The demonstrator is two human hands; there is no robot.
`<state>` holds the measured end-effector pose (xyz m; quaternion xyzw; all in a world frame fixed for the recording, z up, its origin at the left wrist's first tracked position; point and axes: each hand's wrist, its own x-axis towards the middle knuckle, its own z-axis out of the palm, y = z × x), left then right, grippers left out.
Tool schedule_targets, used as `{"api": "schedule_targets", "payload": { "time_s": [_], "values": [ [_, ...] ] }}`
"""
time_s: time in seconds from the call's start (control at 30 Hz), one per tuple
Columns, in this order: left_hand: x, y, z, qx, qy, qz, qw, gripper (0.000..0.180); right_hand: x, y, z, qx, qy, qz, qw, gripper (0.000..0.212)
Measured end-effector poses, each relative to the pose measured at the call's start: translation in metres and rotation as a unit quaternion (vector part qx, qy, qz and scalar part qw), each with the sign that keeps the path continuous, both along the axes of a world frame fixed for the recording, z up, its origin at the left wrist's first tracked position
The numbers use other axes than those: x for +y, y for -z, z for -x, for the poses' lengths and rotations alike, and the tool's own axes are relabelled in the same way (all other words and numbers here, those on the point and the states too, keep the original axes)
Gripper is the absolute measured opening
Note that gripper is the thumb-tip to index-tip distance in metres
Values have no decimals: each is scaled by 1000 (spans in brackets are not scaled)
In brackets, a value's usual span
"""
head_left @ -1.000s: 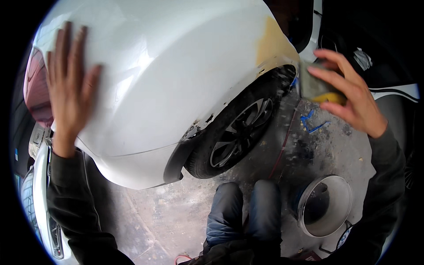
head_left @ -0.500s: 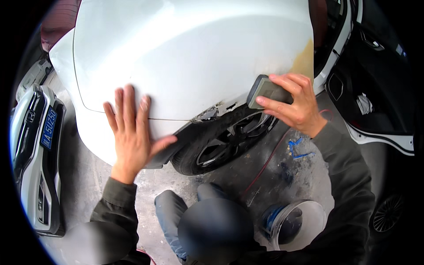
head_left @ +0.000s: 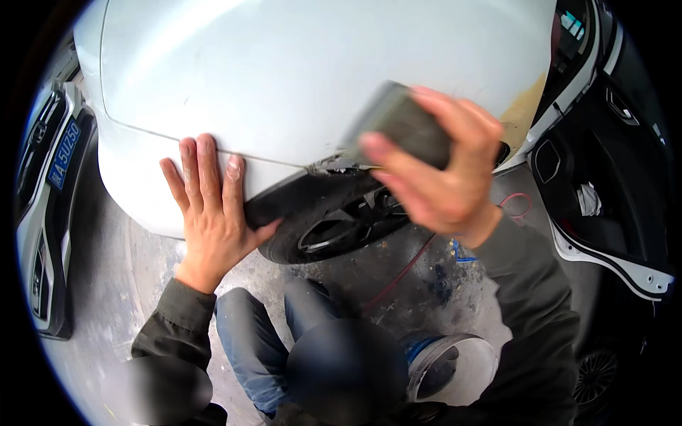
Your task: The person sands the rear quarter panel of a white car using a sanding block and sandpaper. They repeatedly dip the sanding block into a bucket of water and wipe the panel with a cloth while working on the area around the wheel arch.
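A white car's rear body panel (head_left: 284,71) fills the upper middle. My left hand (head_left: 213,224) lies flat with fingers spread on its lower left part, its thumb beside the black wheel arch edge. In my right hand (head_left: 451,174) is a grey-green sanding block (head_left: 412,128), gripped between thumb and fingers and smeared by motion. The block is over the panel just above the wheel arch; whether it touches is hidden. Beside it, a chipped, scraped patch (head_left: 330,163) shows on the arch edge. A tan patch (head_left: 524,110) marks the panel farther right. Below sits the wheel (head_left: 327,238).
An open car door (head_left: 604,177) stands at the right. Another car (head_left: 53,199) is at the left. A white bucket (head_left: 477,366) stands near my legs (head_left: 249,341). A red hose (head_left: 401,273) and blue scraps (head_left: 462,254) lie on the stained floor.
My right hand has moved left and a little up with the sanding block. My left hand stays flat and spread on the car, while the view has shifted.
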<state>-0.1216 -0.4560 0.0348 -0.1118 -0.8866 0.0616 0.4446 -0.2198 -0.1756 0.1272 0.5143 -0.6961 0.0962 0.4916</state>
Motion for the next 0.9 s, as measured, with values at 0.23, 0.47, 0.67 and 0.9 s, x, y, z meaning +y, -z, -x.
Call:
{"api": "schedule_targets", "payload": {
  "time_s": [0.23,0.47,0.67,0.9],
  "values": [
    [2,16,-5,-7,28,-65,997,129,32,1,4,20,14,-37,999,53],
    [7,14,-5,-6,35,-80,996,128,-7,11,-12,20,3,-28,999,53],
    [10,17,2,18,51,-83,995,128,-37,16,-14,17,-35,14,999,55],
    [10,15,0,23,66,-107,992,119,-13,17,-8,20,-20,-6,1000,57]
  ]
}}
